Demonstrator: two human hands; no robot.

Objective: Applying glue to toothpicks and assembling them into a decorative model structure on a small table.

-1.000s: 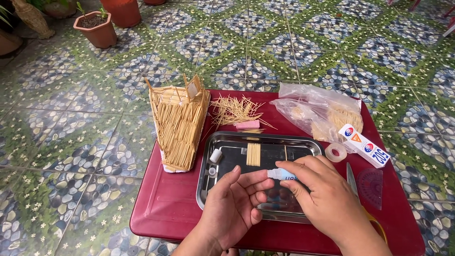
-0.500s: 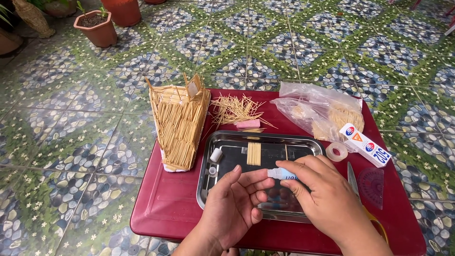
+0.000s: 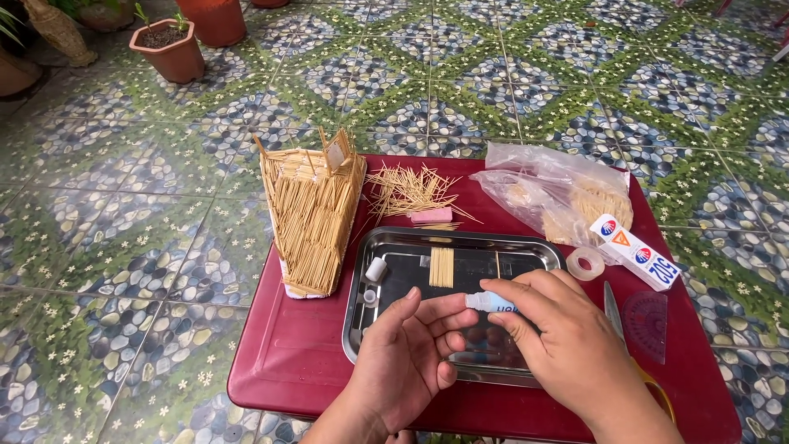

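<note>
The near edge of the red table (image 3: 296, 370) is partly cut off by the frame, and both wrists run out of view at the bottom. The right hand (image 3: 567, 345) hides most of the glue bottle (image 3: 489, 302) and covers the right near part of the metal tray (image 3: 362, 329); only the bottle's pale nozzle end and a strip of its label show. Whether the left fingertips touch the nozzle cannot be made out.

Near the left edge of the table stands a model house made of toothpicks (image 3: 312, 222), upright, its base at the tray's left rim. The left hand (image 3: 407, 358) lies over the tray's near rim, palm up, fingers loosely curled and part open, holding nothing that can be seen. Inside the tray, at its left wall, sit two small white caps (image 3: 376, 270); a short panel of glued toothpicks (image 3: 441, 266) lies near the far rim.

The glue bottle lies over the middle of the tray, long axis roughly level with the table's near edge, nozzle pointing left toward the left hand. The right hand is closed round its body, thumb and fingers clamped.

Beyond the tray's far rim lie loose toothpicks (image 3: 411, 191). At the far right corner: a clear plastic bag (image 3: 551, 193), a white box (image 3: 634, 252), a tape roll (image 3: 585, 263).
</note>
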